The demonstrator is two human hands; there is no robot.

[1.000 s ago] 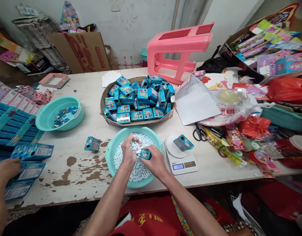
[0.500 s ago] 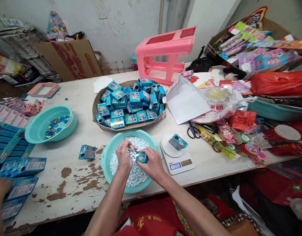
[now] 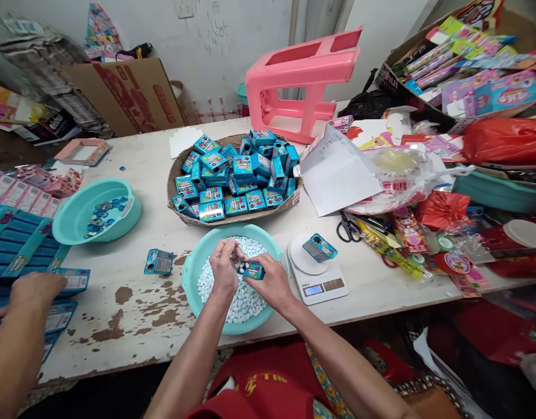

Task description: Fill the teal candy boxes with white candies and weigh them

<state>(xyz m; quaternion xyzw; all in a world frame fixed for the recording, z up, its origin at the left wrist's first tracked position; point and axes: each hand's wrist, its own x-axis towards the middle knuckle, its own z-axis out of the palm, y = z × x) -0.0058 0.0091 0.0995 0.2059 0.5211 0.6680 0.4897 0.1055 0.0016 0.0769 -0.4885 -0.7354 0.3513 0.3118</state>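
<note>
My right hand (image 3: 272, 284) grips a small blue candy box (image 3: 254, 270), its open end turned towards my left hand (image 3: 224, 269). The left fingers are curled at that opening, with a few small white candies between hand and box. Both hands are above a turquoise basin (image 3: 190, 273) of loose white candies (image 3: 245, 305). To the right, a white kitchen scale (image 3: 326, 291) with a lit display bears another blue box (image 3: 320, 248). One more blue box (image 3: 158, 262) lies on the table left of the basin.
A cardboard tray (image 3: 184, 216) heaped with blue boxes stands behind the basin. Further left is a turquoise basin (image 3: 132, 218) with blue discs. A co-worker's hand (image 3: 36, 291) rests at stacked blue boxes (image 3: 23, 244). Scissors (image 3: 348, 228) and a pink stool (image 3: 302, 70) are also here.
Fewer white candies show between my left hand and the box. The view has shifted slightly. The co-worker's hand has moved right over the blue boxes.
</note>
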